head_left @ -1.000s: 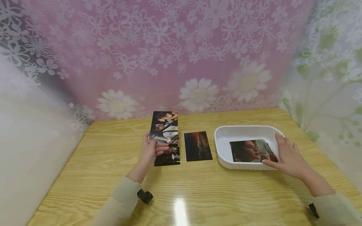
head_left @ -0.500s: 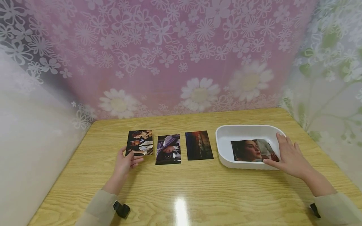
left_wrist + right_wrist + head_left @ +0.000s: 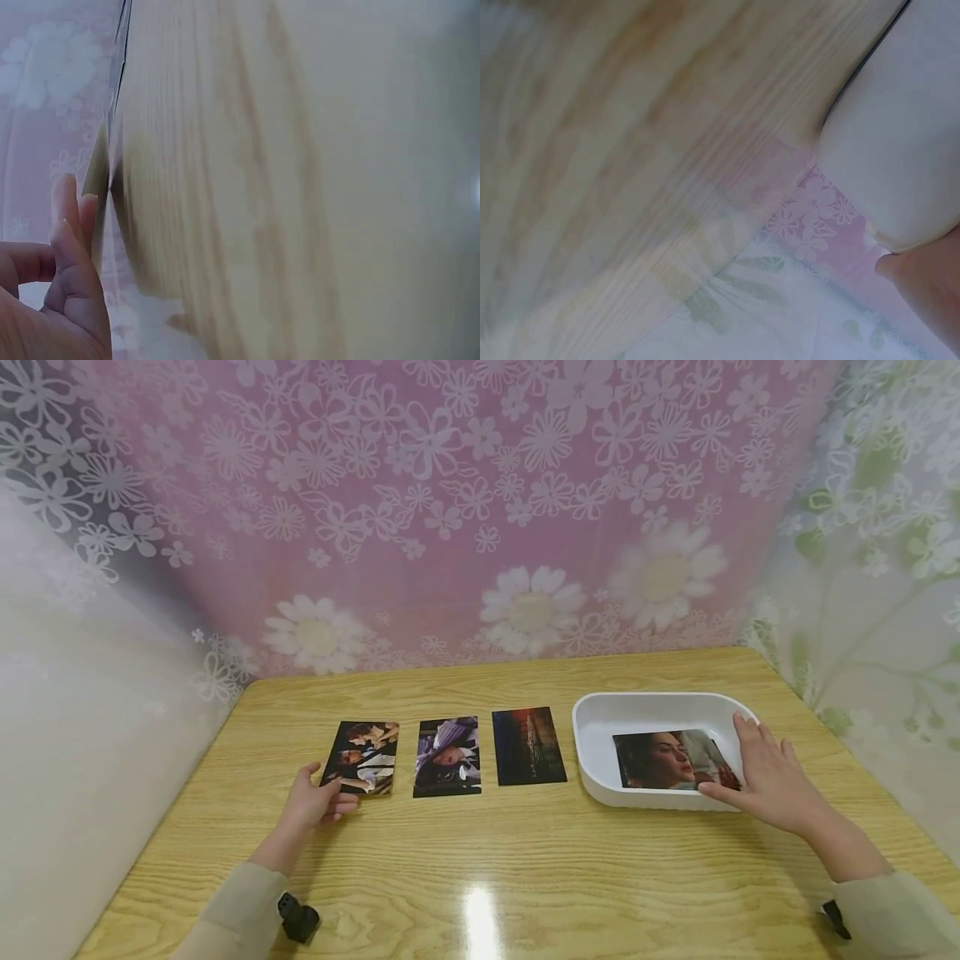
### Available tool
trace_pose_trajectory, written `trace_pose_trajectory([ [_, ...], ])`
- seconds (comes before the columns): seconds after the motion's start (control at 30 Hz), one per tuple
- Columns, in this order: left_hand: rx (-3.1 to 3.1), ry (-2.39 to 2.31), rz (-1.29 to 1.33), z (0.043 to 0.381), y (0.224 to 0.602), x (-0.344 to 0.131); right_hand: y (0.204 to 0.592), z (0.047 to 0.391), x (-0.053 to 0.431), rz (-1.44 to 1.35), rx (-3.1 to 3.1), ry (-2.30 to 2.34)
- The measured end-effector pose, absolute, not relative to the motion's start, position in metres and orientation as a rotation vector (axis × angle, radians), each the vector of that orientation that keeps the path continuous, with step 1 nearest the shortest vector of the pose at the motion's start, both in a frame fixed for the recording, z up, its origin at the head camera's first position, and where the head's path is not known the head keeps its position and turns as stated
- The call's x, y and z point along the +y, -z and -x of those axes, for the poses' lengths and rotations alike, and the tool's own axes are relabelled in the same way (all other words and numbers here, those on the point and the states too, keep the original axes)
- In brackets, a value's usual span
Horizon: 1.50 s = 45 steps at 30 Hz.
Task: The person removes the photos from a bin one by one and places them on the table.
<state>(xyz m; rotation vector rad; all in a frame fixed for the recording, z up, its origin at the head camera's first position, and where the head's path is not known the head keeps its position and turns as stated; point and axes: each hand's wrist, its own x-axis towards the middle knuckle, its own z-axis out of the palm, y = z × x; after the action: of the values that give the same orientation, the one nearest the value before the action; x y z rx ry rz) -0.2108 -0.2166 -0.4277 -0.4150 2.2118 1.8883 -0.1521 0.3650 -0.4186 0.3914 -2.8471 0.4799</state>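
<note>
Left grip: thumb and fingers of the left hand (image 3: 311, 802) pinch the couple card (image 3: 363, 756) at its near left corner, thumb on the printed face; I read the hold as narrow, the card filling it.
Couple card: at the left end of the row, over the table (image 3: 465, 847). My left wrist feed shows it nearly edge-on, tilted, its shadow on the wood beside it; whether its far edge touches the wood I cannot tell.
Right grip: fingers of the right hand (image 3: 776, 777) lie extended over the right side of the tray (image 3: 594, 731), thumb on the near rim; wide, no card pinched. My right wrist feed shows only part of this hand against the white wall.
Hat card: flat on the wood, just right of the couple card, a gap between them (image 3: 447, 757).
Ship card: flat, right of the hat card and near the tray, apart from both (image 3: 528, 746).
Tray card: inside the white tray, toward the near wall, close to the right thumb (image 3: 671, 760); I cannot tell if others lie under it.
Backdrop: pink, flowered, behind the far table edge (image 3: 450, 527).
Glare: one bright streak on the near wood (image 3: 480, 918).
</note>
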Motion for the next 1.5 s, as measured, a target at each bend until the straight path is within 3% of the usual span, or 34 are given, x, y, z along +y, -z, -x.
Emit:
trace_pose_trajectory([
  [0.37, 2.145, -1.794, 0.431, 0.211, 0.436, -0.225, 0.418, 0.152, 0.365, -0.387, -2.86, -0.47],
  [0.53, 2.234, -1.801, 0.259, 0.212, 0.426, -0.208, 0.417, 0.151, 0.366, -0.38, -2.869, -0.452],
  [1.1, 2.621, -1.272, -0.976, 0.222, 0.394, -0.025, 0.418, 0.15, 0.363, -0.378, -2.871, -0.448],
  [1.27, 2.656, -1.144, -1.149, 0.228, 0.388, 0.023, 0.417, 0.15, 0.362, -0.36, -2.871, -0.462],
  [1.5, 2.725, -0.891, -1.19, 0.234, 0.386, 0.075, 0.415, 0.149, 0.364, -0.354, -2.883, -0.458],
])
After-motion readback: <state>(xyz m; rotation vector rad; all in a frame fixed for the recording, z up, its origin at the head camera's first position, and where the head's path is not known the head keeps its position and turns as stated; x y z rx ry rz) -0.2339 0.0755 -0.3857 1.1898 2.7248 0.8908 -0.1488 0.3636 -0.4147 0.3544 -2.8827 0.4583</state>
